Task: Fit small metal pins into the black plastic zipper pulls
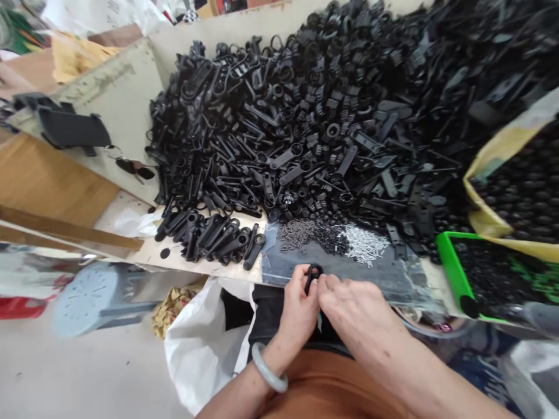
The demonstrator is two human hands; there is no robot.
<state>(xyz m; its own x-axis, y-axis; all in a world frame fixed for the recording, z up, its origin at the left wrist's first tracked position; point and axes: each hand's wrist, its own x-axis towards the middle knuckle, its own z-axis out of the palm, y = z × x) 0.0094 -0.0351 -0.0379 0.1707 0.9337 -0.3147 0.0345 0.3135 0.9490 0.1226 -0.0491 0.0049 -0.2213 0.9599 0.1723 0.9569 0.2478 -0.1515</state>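
My left hand (297,305), with a pale bangle (268,368) at the wrist, grips a small black plastic part (313,274) with a ring-shaped end. Against it, my right hand (351,302) is closed with its fingers pressed together; whatever they pinch is hidden. Both hands are at the table's front edge. Just beyond them, on a dark mat (332,269), lie small heaps of brown-grey bits (297,234), black bits (329,238) and white pins (364,244).
Behind the mat rises a large heap of black plastic parts (279,128). Black handle-like pieces (218,235) lie in a row at left. A green tray (454,273) and a yellow-edged bag (487,169) stand at right. A white sack (192,349) hangs below; a blue stool (87,297) stands left.
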